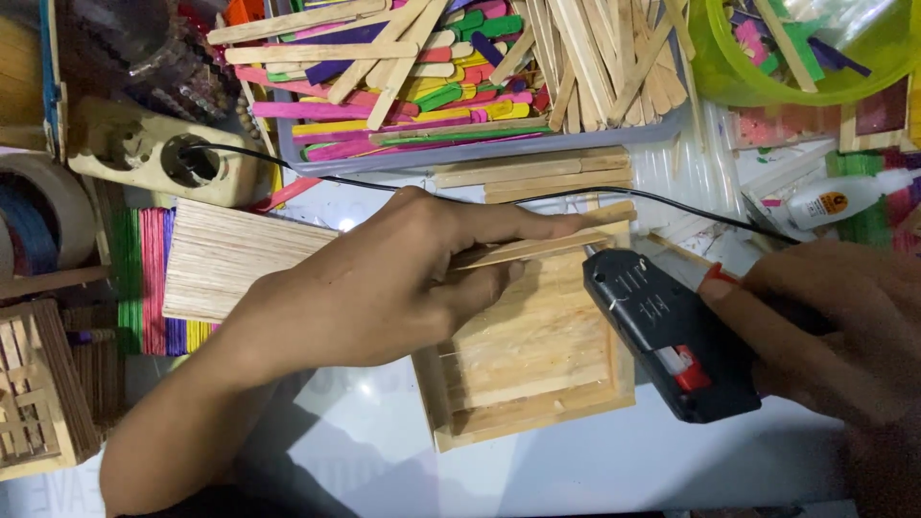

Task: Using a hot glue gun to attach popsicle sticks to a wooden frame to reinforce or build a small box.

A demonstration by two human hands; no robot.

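Observation:
My left hand (384,288) pinches a plain wooden craft stick (537,247) and holds it along the far edge of a square tray built of craft sticks (537,369). My right hand (835,336) grips a black hot glue gun (672,336) with a red trigger. Its metal nozzle points at the right end of the stick, close to touching it. The gun's black cord (384,184) runs across the table behind my left hand.
A grey tray of coloured and plain craft sticks (432,77) lies at the back. A green bowl (758,77) is at the back right, a white glue bottle (844,197) beside it. A flat stick panel (230,254), tape roll (38,216) and stick box (38,393) are on the left.

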